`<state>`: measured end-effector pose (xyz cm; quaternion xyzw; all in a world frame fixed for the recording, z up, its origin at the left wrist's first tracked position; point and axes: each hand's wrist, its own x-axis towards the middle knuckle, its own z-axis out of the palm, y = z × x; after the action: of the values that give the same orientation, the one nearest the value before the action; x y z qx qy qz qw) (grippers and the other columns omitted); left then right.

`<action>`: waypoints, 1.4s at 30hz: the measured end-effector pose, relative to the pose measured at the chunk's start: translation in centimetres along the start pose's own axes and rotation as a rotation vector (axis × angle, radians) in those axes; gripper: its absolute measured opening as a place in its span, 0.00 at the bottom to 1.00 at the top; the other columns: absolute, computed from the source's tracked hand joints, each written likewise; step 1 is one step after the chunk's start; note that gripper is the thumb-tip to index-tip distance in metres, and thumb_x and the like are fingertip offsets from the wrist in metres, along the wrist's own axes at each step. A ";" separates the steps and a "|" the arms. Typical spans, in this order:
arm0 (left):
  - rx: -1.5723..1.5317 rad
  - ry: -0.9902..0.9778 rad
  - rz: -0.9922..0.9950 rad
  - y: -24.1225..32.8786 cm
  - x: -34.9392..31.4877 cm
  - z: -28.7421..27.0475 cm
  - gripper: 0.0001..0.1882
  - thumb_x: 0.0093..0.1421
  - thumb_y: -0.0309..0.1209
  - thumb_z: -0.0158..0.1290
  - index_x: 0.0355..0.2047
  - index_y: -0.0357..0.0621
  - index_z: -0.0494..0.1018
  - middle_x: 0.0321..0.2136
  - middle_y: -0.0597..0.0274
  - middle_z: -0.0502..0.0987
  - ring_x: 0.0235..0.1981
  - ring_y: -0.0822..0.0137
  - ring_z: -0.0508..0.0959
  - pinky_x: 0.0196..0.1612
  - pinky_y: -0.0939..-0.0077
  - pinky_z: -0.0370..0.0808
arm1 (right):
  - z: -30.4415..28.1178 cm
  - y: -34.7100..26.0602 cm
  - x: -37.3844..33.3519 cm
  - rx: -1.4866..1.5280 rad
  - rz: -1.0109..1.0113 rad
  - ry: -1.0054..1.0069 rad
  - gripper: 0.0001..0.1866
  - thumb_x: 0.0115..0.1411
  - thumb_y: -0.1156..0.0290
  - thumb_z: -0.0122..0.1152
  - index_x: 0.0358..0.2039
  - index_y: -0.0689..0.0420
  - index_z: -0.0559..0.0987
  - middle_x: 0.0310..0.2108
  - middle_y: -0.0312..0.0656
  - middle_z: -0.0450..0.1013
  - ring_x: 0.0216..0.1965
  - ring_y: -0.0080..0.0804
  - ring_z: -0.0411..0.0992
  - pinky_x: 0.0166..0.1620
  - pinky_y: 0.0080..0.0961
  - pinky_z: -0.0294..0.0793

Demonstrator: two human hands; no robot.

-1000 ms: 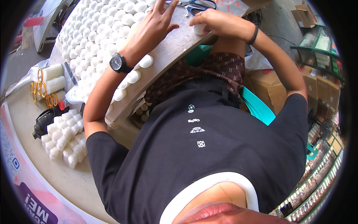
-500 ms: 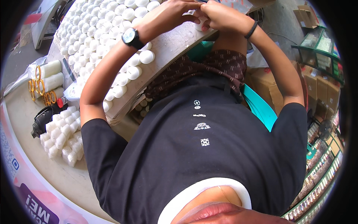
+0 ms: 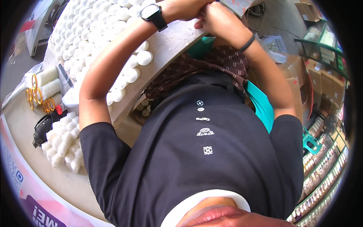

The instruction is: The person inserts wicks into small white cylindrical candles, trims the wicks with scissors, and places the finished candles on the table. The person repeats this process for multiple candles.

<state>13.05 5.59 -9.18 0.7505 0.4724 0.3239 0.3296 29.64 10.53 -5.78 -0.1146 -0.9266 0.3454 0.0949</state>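
Observation:
At the top edge, over the near side of the table (image 3: 181,36), my two hands meet. My left hand (image 3: 185,8), with a black watch on its wrist, is closed, its fingertips against the other hand. Curled inward is my right hand (image 3: 221,19), a dark band on its wrist. Whatever lies between them is hidden by the fingers and the picture's edge. Left of the hands, packed rows of small white round-topped containers (image 3: 86,34) cover the table. A few, such as one white container (image 3: 144,58), stand near its front edge below my left forearm.
Clear bags of white cups (image 3: 62,140), a black device (image 3: 42,128) and white rolls with yellow rings (image 3: 49,89) lie on the left surface. A teal chair (image 3: 261,109) is by my right side. Cardboard boxes (image 3: 321,81) and green-framed shelves (image 3: 321,41) stand at right.
Both hands have shifted slightly up and closer together, with the left wrist moving right. The white container glimpsed under my right hand earlier is now hidden.

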 end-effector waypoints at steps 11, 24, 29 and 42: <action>0.128 0.104 -0.048 1.8 -3.4 -2.3 0.21 0.64 0.29 0.57 0.56 0.45 0.66 0.50 0.45 0.72 0.49 0.51 0.75 0.48 0.65 0.77 | -3.0 1.1 0.2 0.413 0.248 -0.200 0.23 0.58 0.64 0.69 0.50 0.64 0.75 0.41 0.46 0.79 0.44 0.36 0.78 0.49 0.28 0.76; 0.066 0.918 -0.068 14.4 -5.8 -1.3 0.25 0.45 0.29 0.71 0.45 0.45 0.79 0.39 0.59 0.78 0.35 0.67 0.80 0.41 0.76 0.78 | -1.0 -4.2 -1.5 1.776 0.073 0.227 0.19 0.65 0.61 0.61 0.49 0.60 0.75 0.43 0.42 0.78 0.44 0.28 0.78 0.49 0.25 0.81; -0.045 0.993 -0.025 14.7 -5.2 0.0 0.24 0.45 0.23 0.70 0.45 0.42 0.79 0.39 0.59 0.78 0.36 0.70 0.80 0.42 0.77 0.80 | -0.7 -4.5 -2.3 1.721 0.095 0.334 0.14 0.66 0.62 0.60 0.45 0.59 0.77 0.40 0.38 0.79 0.40 0.24 0.78 0.47 0.22 0.79; 0.242 0.585 -0.221 15.1 -6.6 -2.4 0.23 0.51 0.31 0.67 0.48 0.48 0.75 0.43 0.57 0.78 0.42 0.53 0.80 0.46 0.65 0.78 | -1.9 -7.1 -1.4 0.644 0.106 0.618 0.07 0.63 0.73 0.64 0.32 0.64 0.79 0.33 0.37 0.79 0.37 0.23 0.75 0.45 0.21 0.73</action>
<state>16.34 -5.10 3.13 0.6037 0.6604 0.4296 0.1218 30.48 6.10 0.19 -0.2243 -0.6929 0.5700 0.3804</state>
